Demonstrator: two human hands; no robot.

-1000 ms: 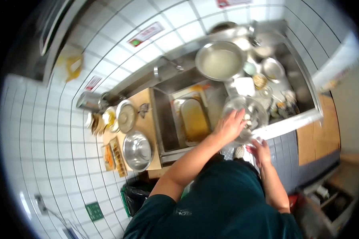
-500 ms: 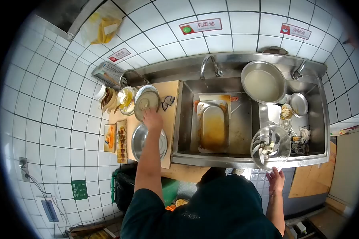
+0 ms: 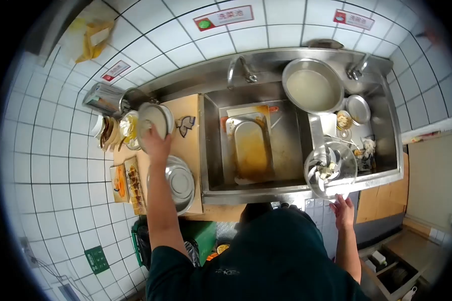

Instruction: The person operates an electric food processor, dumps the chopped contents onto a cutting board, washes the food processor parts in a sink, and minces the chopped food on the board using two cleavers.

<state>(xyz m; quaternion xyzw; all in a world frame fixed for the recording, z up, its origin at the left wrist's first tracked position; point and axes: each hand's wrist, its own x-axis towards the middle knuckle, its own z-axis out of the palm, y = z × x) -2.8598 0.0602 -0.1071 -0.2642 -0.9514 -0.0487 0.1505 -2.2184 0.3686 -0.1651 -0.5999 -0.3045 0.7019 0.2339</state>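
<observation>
My left hand (image 3: 157,147) is closed on a round greyish lid (image 3: 152,119), tilted above the left counter. A metal plate or bowl rim (image 3: 170,119) shows just behind the lid. Below my left forearm sits a steel basin (image 3: 190,194) with a round metal lid (image 3: 180,181) inside, partly covered by the arm. My right hand (image 3: 343,212) grips the near rim of a clear bowl (image 3: 347,173), which overlaps the sink's front edge. Pale and dark food scraps (image 3: 325,170) lie inside this bowl.
The left sink holds a soiled metal tray (image 3: 251,150). A large pan of cloudy water (image 3: 314,86) spans the divider. Small dishes (image 3: 358,109) and a cloth (image 3: 369,146) lie in the right sink. Jars (image 3: 105,131) and oblong food dishes (image 3: 134,185) line the counter's left side.
My left hand has shifted the lid left, off the stack, and tilted it. My right hand stays at the clear bowl's rim. The whole view has moved slightly.
</observation>
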